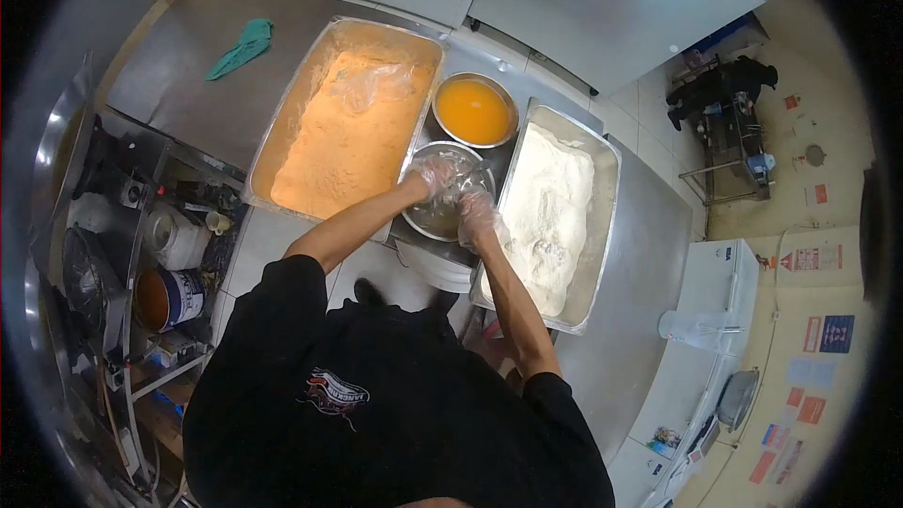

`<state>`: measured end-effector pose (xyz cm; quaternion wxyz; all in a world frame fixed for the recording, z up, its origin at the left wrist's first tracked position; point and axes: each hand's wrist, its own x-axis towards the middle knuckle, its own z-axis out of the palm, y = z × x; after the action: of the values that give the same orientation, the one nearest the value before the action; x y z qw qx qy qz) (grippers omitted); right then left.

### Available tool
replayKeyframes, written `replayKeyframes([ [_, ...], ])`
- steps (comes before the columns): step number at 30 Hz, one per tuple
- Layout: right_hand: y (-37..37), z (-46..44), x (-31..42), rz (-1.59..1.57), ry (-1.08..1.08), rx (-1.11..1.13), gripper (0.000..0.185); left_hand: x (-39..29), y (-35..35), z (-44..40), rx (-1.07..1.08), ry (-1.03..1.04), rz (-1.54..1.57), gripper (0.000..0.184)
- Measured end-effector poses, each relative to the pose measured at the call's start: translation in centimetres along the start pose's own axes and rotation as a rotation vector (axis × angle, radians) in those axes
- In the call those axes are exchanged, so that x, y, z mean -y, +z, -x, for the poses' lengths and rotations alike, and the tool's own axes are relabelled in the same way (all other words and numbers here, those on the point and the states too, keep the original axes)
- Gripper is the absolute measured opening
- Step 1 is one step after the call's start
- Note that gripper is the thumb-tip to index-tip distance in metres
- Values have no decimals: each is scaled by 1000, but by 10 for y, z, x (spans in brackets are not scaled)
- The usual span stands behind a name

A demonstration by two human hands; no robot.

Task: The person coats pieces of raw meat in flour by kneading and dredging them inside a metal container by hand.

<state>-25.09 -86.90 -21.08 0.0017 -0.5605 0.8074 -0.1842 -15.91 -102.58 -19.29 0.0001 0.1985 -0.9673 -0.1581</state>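
Observation:
Both of my hands wear clear plastic gloves and meet over a round metal bowl (435, 223) at the table's near edge. My left hand (434, 173) reaches in over its left side, fingers curled inward. At the bowl's right side is my right hand (478, 214), its fingers also drawn together. Shiny, wet-looking pale matter lies between them; glare and plastic hide what they hold. On the left stands a deep metal tray of orange powder (343, 141). To the right is a second metal tray of white powder (550, 216). Behind my hands, a metal bowl holds orange liquid (475, 111).
A green cloth (242, 49) lies on the steel table (179, 66) at the far left. A white bucket (437, 268) stands below the table's near edge. Shelving with tubs (169, 299) is at the left. White freezers (705, 310) line the right.

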Motion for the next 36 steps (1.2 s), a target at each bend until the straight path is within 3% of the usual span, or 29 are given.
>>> replayKeyframes([
  [2, 11, 6, -3, 169, -110, -38, 22, -7, 6, 18, -159, 233, -205, 23],
  [5, 21, 9, -9, 271, -292, -93, 19, -14, 9, 20, -110, 207, -222, 22],
  [7, 26, 7, -15, 288, -372, -346, 20, -15, 15, 11, -81, 198, -272, 22],
  [8, 15, 1, -10, 289, -373, -349, 20, -16, 4, 8, -3, 95, -212, 18],
  [10, -27, -26, 7, 185, -83, 55, 21, -13, -25, 6, 69, -15, -150, 17],
  [11, -38, -37, 8, 185, -86, 57, 21, -10, -42, 9, -71, -2, 1, 16],
  [12, -46, -47, 5, -50, -37, -17, 19, -4, -49, 10, -209, 13, 152, 14],
  [13, -53, -44, 5, -287, 26, -90, 18, 0, -54, 12, -195, 20, 154, 14],
  [14, -63, -37, 9, -290, 44, -95, 18, 8, -58, 10, -342, 149, 101, 14],
  [15, -77, -39, 13, -512, 156, -40, 17, 11, -73, 4, -501, 281, 44, 14],
  [16, -91, -40, 16, -734, 268, 17, 17, 8, -85, -2, -499, 296, 42, 14],
  [18, -121, -41, 18, -791, 373, -14, 19, -10, -113, -8, -89, -64, 237, 20],
  [19, -143, -43, 14, -887, 428, -27, 18, 6, -80, -26, -158, -49, 443, 14],
  [20, -157, -44, 5, -986, 480, -39, 17, -11, -97, -29, -151, -37, 445, 14],
  [21, -165, -45, -17, -1088, 389, -72, 19, -35, -131, -27, -272, 93, 74, 13],
  [22, -173, -49, -40, -1007, 405, -101, 21, -53, -149, -28, -388, 221, -299, 13],
  [23, -195, -54, -47, -1005, 391, -161, 20, -56, -142, -45, -483, 355, -344, 19],
  [24, -218, -60, -55, -714, 476, -142, 18, -68, -142, -59, -477, 362, -342, 19],
  [26, -234, -68, -78, -524, 379, -177, 18, -104, -141, -87, -474, 202, -127, 22],
  [30, -161, -69, -187, -748, 350, 54, 15, -184, -121, -96, -460, 380, -250, 24],
  [32, -135, -50, -221, 18, 197, -48, 14, -237, -147, -70, -61, -180, 342, 26],
  [34, -108, -18, -261, 5, 255, -18, 22, -210, -18, -112, -207, 23, 461, 24],
  [36, -103, 18, -279, -171, 381, -140, 34, -186, 83, -121, -214, 127, 433, 23],
])
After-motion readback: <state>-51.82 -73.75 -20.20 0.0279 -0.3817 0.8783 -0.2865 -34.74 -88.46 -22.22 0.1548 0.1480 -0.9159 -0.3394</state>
